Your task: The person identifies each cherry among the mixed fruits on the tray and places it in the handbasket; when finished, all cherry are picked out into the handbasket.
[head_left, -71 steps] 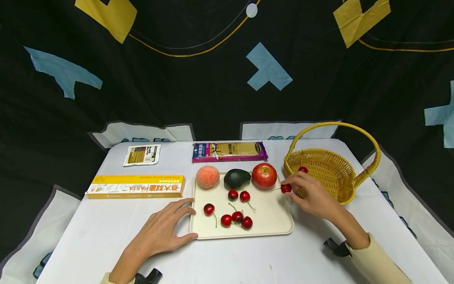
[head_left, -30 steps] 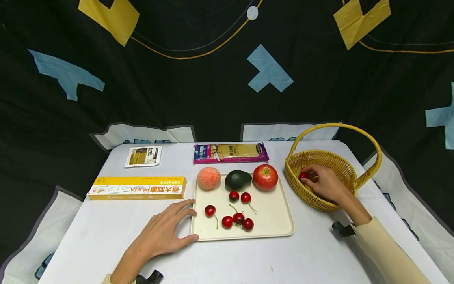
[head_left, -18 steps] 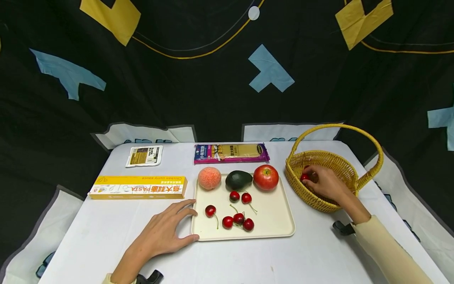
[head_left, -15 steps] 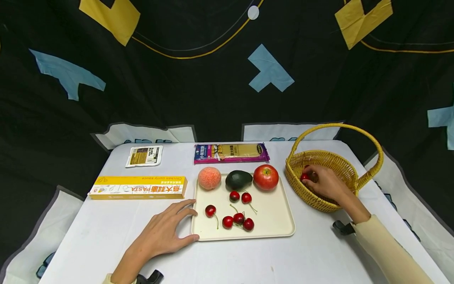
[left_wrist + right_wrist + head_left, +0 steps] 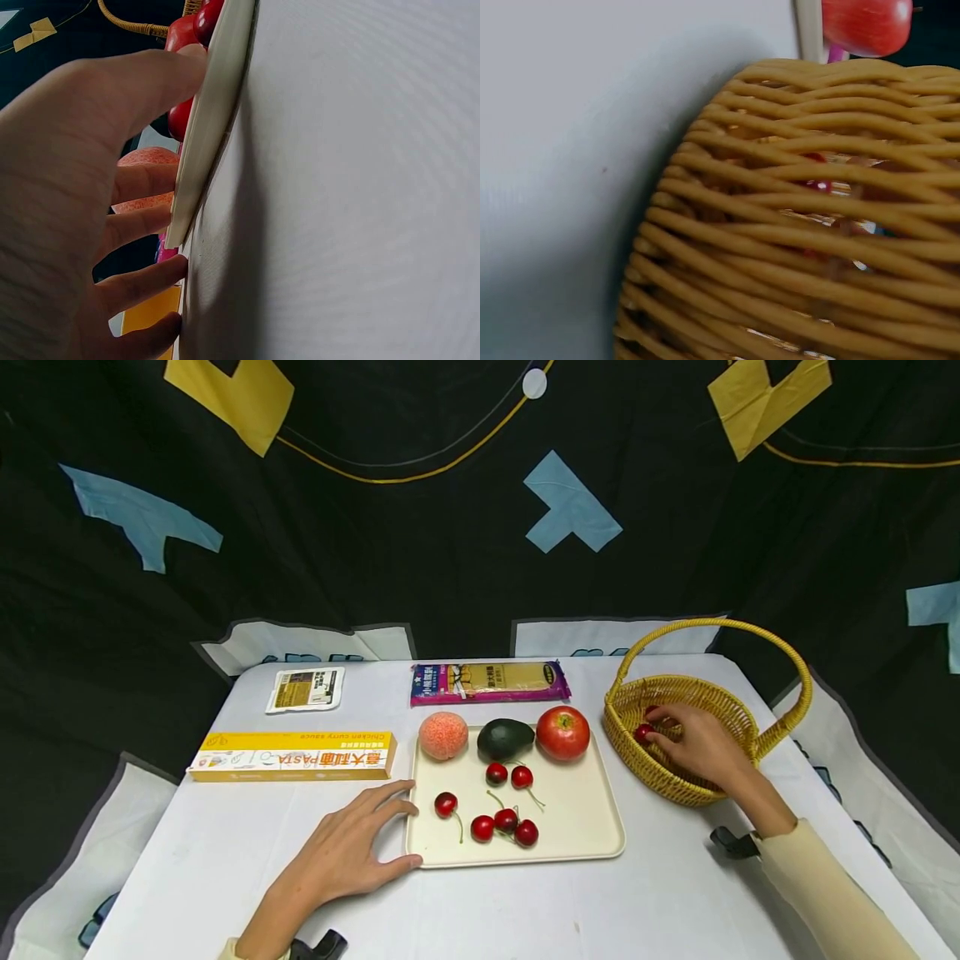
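Note:
Inside the yellow wicker basket [image 5: 686,689], my right hand [image 5: 697,743] is lowered, thumb and fingers parted. A red cherry [image 5: 642,732] lies by its thumb, and part of another shows behind the fingers. The weave hides most of that hand in the right wrist view. My left hand [image 5: 341,843] rests at the left edge of the cream tray [image 5: 577,827], fingers spread, with thumb and some fingertips touching the rim [image 5: 214,112]. On the tray are several stemmed cherries [image 5: 482,828], a pink bumpy round fruit [image 5: 442,736], a dark green avocado [image 5: 504,740] and a red apple [image 5: 562,733].
A yellow pasta box [image 5: 292,756] lies left of the tray, with a white sachet [image 5: 306,690] behind it. A purple pasta packet [image 5: 489,682] lies beyond the tray. The basket's tall handle [image 5: 798,677] arches over the right hand.
My right hand carried a cherry from beside the tray into the basket. Since half a second ago its fingers have parted from the cherry and drawn slightly right. The left hand has stayed put.

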`<action>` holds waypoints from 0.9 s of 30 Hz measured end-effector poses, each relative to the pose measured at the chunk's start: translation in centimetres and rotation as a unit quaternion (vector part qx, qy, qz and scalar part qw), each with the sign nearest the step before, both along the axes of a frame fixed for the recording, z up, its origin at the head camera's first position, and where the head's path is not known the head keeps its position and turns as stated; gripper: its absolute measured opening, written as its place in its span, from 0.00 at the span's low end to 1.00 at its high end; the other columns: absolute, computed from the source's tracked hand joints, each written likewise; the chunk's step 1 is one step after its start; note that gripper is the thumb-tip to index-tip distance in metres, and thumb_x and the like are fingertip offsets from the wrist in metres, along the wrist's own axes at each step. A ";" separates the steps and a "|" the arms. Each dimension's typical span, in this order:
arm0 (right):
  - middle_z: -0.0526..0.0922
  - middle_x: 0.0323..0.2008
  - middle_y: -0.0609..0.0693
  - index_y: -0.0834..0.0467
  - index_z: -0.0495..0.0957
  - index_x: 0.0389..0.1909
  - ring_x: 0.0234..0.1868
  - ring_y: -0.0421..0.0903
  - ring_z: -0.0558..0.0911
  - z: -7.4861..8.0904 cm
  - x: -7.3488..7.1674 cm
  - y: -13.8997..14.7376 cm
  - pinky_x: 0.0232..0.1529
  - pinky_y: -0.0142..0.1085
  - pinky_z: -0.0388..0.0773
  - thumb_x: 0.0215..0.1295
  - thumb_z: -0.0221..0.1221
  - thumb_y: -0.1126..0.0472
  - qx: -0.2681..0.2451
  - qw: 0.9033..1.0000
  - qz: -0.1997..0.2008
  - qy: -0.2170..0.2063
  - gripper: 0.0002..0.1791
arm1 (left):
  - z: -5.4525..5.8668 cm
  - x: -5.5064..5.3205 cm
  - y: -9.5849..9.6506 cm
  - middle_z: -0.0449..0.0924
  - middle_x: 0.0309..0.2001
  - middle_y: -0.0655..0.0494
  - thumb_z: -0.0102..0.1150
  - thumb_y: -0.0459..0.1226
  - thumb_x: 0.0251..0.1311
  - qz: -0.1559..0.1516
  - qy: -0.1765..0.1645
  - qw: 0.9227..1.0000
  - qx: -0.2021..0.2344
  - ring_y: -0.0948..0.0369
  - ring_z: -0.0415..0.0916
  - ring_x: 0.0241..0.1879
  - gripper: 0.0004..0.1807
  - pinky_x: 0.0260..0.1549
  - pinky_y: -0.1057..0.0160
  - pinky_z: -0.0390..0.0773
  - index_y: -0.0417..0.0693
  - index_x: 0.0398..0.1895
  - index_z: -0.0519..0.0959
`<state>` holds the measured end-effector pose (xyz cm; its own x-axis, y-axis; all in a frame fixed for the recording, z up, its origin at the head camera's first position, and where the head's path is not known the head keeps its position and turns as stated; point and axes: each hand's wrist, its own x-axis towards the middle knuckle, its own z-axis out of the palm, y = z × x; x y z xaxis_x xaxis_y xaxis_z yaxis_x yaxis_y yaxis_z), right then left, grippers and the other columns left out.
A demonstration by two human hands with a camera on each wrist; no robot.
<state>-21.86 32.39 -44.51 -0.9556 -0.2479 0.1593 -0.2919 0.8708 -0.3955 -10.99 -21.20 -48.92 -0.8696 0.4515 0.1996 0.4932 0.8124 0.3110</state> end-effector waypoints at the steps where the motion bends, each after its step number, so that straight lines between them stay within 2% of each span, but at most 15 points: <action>1: 0.87 0.53 0.62 0.62 0.85 0.57 0.53 0.62 0.86 0.1 0.1 0.0 0.54 0.62 0.83 0.70 0.72 0.61 -0.002 1.000 0.001 0.009 0.18 | 0.0 0.0 0.0 0.72 0.77 0.63 0.75 0.65 0.55 0.000 0.000 1.000 -0.001 0.55 0.72 0.74 0.29 0.54 0.45 0.84 0.68 0.56 0.83; 7: 0.89 0.51 0.61 0.62 0.86 0.55 0.49 0.60 0.88 1.0 1.4 -0.9 0.46 0.58 0.85 0.69 0.71 0.64 -0.017 0.997 0.016 0.076 0.16 | 0.0 0.0 0.0 0.72 0.77 0.63 0.76 0.65 0.54 0.001 0.000 1.000 -0.003 0.55 0.72 0.74 0.29 0.53 0.45 0.84 0.68 0.56 0.83; 14: 0.89 0.45 0.55 0.60 0.86 0.51 0.42 0.54 0.89 1.7 3.0 -3.3 0.40 0.53 0.86 0.66 0.73 0.66 -0.041 0.988 0.032 0.143 0.14 | 0.0 -0.1 0.1 0.72 0.77 0.65 0.76 0.65 0.54 0.002 0.001 1.000 -0.001 0.56 0.73 0.73 0.29 0.51 0.46 0.84 0.69 0.56 0.83; 20: 0.89 0.44 0.52 0.59 0.86 0.49 0.39 0.50 0.88 1.1 4.1 -5.7 0.39 0.49 0.88 0.63 0.76 0.67 -0.057 0.984 0.070 0.155 0.15 | 0.0 -0.1 0.0 0.72 0.76 0.65 0.76 0.65 0.54 -0.001 0.010 1.000 0.004 0.56 0.73 0.73 0.29 0.51 0.46 0.84 0.68 0.56 0.83; 27: 0.89 0.45 0.52 0.56 0.87 0.49 0.38 0.49 0.87 0.3 5.0 -8.3 0.34 0.42 0.86 0.61 0.77 0.66 -0.064 0.981 0.108 0.150 0.17 | -0.2 -0.1 -0.1 0.73 0.76 0.64 0.76 0.65 0.53 -0.007 0.020 1.000 0.005 0.55 0.74 0.73 0.30 0.57 0.45 0.83 0.67 0.56 0.83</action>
<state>-16.88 24.06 -44.26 -0.7883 -0.3981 0.4691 -0.5837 0.7249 -0.3658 -11.13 -21.34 -49.08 -0.8543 0.4614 0.2393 0.5169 0.8024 0.2981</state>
